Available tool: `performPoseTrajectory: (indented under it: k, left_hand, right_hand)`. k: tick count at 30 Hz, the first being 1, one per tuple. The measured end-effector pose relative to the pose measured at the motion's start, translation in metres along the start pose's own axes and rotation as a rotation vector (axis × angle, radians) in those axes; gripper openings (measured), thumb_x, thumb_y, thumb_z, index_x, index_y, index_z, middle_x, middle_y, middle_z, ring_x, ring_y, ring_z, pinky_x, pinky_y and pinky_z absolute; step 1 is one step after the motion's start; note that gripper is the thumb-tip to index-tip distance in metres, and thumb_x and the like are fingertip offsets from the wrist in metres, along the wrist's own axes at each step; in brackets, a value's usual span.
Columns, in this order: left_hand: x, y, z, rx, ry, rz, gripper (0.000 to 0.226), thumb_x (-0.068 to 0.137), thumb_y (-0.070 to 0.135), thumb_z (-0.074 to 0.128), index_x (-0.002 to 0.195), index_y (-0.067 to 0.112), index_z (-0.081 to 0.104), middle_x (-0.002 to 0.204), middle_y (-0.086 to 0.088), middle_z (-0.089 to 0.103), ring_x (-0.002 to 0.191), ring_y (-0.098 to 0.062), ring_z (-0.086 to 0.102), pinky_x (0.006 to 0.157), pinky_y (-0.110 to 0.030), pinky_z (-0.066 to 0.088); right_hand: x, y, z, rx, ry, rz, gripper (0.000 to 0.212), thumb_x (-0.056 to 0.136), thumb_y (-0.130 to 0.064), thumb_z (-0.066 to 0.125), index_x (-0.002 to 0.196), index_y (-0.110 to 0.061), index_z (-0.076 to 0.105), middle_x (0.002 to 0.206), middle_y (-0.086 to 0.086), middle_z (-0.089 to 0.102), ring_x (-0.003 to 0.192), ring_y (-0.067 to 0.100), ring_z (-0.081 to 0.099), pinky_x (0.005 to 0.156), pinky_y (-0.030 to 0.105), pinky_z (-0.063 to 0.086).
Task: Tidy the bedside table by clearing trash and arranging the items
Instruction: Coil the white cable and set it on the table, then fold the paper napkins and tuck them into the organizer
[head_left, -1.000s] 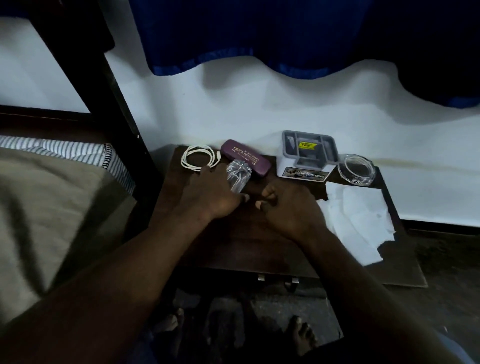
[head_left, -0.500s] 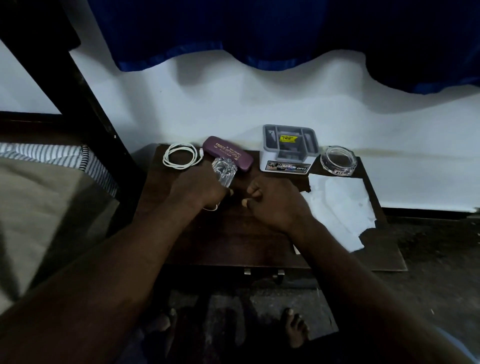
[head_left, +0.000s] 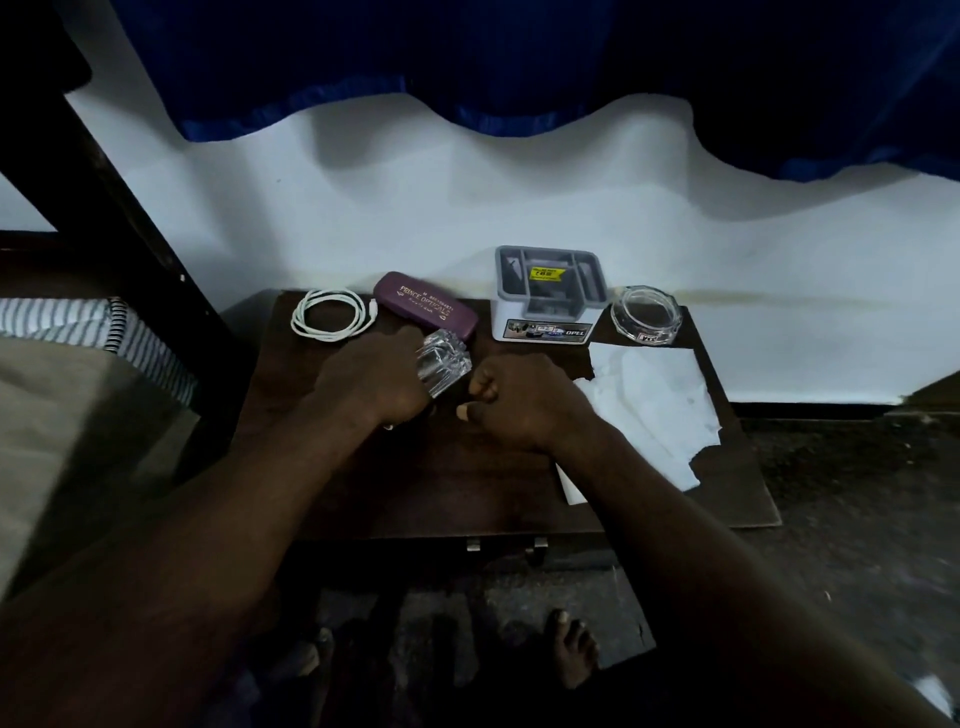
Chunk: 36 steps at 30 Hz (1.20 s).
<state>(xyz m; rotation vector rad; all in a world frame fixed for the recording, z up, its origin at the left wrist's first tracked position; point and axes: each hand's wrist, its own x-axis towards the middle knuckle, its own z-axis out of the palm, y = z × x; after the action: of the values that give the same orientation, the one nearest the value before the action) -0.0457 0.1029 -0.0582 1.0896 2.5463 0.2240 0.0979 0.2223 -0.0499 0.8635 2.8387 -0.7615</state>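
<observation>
Clear faceted glass piece (head_left: 442, 364) held in left grip (head_left: 374, 382), prob. to reposition; right grip (head_left: 511, 402) clenched, contents unclear. Torn paper (head_left: 654, 405) at 3 o'clock on bench (head_left: 467, 493).

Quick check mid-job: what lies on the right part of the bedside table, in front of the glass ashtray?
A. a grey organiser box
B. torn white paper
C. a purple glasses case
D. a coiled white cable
B: torn white paper is spread over the table's right part, just in front of the glass ashtray; the cable, glasses case and organiser box sit further left along the back edge.
</observation>
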Motion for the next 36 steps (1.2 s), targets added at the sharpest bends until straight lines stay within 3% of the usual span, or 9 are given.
performPoseTrajectory:
  k: [5, 10, 13, 19, 25, 29, 36]
  left_hand:
    - [0.005, 0.003, -0.001, 0.026, 0.01, 0.003, 0.103, 0.061, 0.058, 0.084, 0.149, 0.035, 0.037, 0.147, -0.01, 0.051, 0.128, -0.04, 0.055, 0.103, -0.051, 0.051]
    - [0.003, 0.014, 0.001, 0.144, 0.072, 0.006, 0.106, 0.063, 0.062, 0.085, 0.151, 0.037, 0.032, 0.155, -0.005, 0.039, 0.141, -0.041, 0.036, 0.105, -0.06, 0.04]
    - [0.001, 0.024, 0.001, 0.172, 0.151, 0.059, 0.102, 0.067, 0.058, 0.083, 0.151, 0.037, 0.031, 0.156, -0.006, 0.038, 0.142, -0.04, 0.034, 0.107, -0.062, 0.037]
    - [-0.008, 0.051, 0.008, 0.26, 0.352, 0.307, 0.089, 0.069, 0.046, 0.08, 0.148, 0.031, 0.041, 0.146, -0.006, 0.047, 0.131, -0.037, 0.042, 0.102, -0.054, 0.039]
    - [-0.023, 0.098, 0.035, 0.275, 0.308, 0.542, 0.057, 0.08, 0.036, 0.068, 0.134, 0.025, 0.055, 0.129, -0.004, 0.058, 0.121, -0.032, 0.049, 0.095, -0.046, 0.041]
    - [-0.032, 0.117, 0.055, 0.032, 0.079, 0.356, 0.063, 0.085, 0.038, 0.07, 0.142, 0.023, 0.051, 0.136, -0.008, 0.054, 0.127, -0.034, 0.049, 0.099, -0.045, 0.05]
    - [-0.017, 0.126, 0.065, -0.049, -0.036, 0.142, 0.077, 0.08, 0.05, 0.079, 0.141, 0.014, 0.048, 0.141, -0.015, 0.039, 0.128, -0.041, 0.048, 0.102, -0.048, 0.049]
  right_hand:
    - [0.0, 0.015, -0.012, 0.005, 0.034, 0.027, 0.023, 0.081, -0.044, 0.08, 0.089, -0.025, 0.071, 0.099, -0.002, 0.074, 0.099, 0.019, 0.068, 0.091, 0.04, 0.055]
    - [-0.004, 0.024, -0.023, -0.033, 0.073, 0.024, 0.024, 0.083, -0.04, 0.079, 0.091, -0.018, 0.075, 0.098, 0.002, 0.075, 0.1, 0.022, 0.068, 0.091, 0.04, 0.054]
    - [-0.008, 0.029, -0.024, -0.019, 0.083, 0.05, 0.022, 0.082, -0.041, 0.08, 0.089, -0.02, 0.075, 0.097, 0.0, 0.075, 0.099, 0.021, 0.068, 0.09, 0.039, 0.054]
    - [-0.015, 0.042, -0.028, -0.025, 0.076, 0.099, 0.026, 0.081, -0.046, 0.08, 0.093, -0.025, 0.073, 0.105, -0.001, 0.074, 0.103, 0.022, 0.067, 0.088, 0.037, 0.055]
    - [-0.024, 0.062, -0.037, -0.16, 0.005, 0.122, 0.036, 0.084, -0.053, 0.074, 0.107, -0.026, 0.072, 0.116, 0.003, 0.074, 0.111, 0.029, 0.067, 0.095, 0.043, 0.055]
    - [-0.033, 0.08, -0.049, -0.268, -0.079, 0.174, 0.04, 0.089, -0.05, 0.072, 0.113, -0.018, 0.073, 0.124, 0.006, 0.07, 0.114, 0.03, 0.067, 0.1, 0.042, 0.052]
    - [-0.046, 0.125, -0.085, -0.101, -0.101, 0.471, 0.024, 0.092, -0.03, 0.069, 0.107, -0.013, 0.076, 0.105, 0.011, 0.077, 0.101, 0.031, 0.073, 0.092, 0.046, 0.059]
